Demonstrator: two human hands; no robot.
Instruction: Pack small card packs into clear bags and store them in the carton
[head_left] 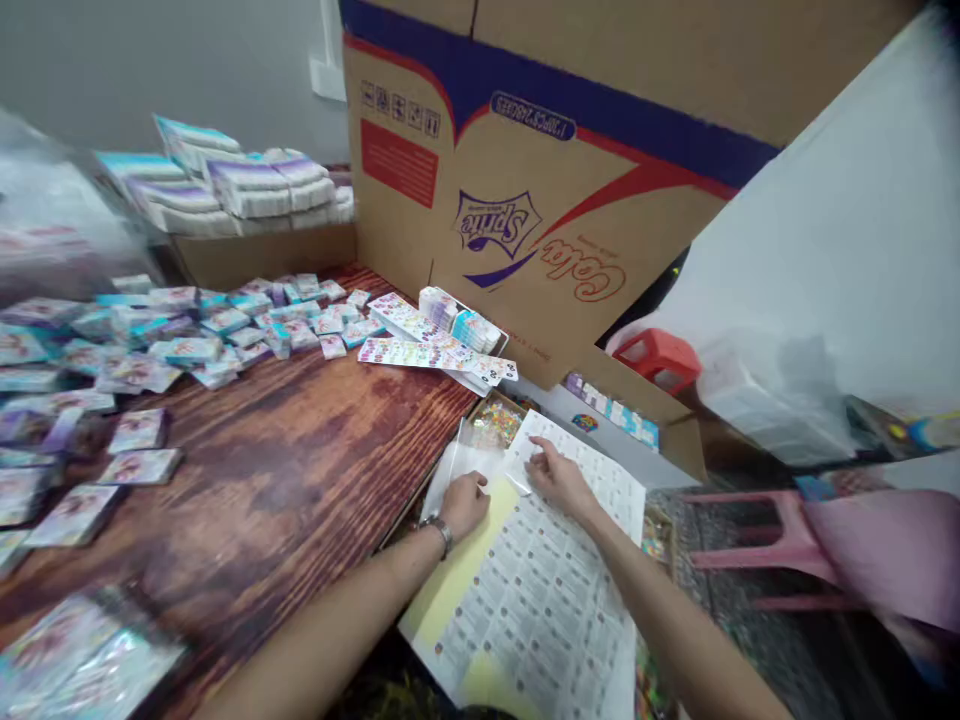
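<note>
A large sheet of printed labels (555, 590), with bare yellow backing along its left side, lies tilted in front of me. My left hand (465, 508) is at its upper left edge, fingers curled closed; what they hold is hidden. Beside it is a piece of clear plastic (459, 445). My right hand (559, 478) rests on the upper part of the sheet, index finger stretched out and the other fingers partly bent. A small glossy clear patch shows near its fingertips. Under the sheet, a box holds small colourful pieces (497, 420) in clear wrapping.
Many small printed boxes (187, 350) cover the wooden table (285, 480) at left. Printed strips (420, 350) lie by the big cardboard box (420, 230). Stacked flat cartons (247, 195) stand behind. A pink chair (885, 550) and red stool (660, 360) are at right.
</note>
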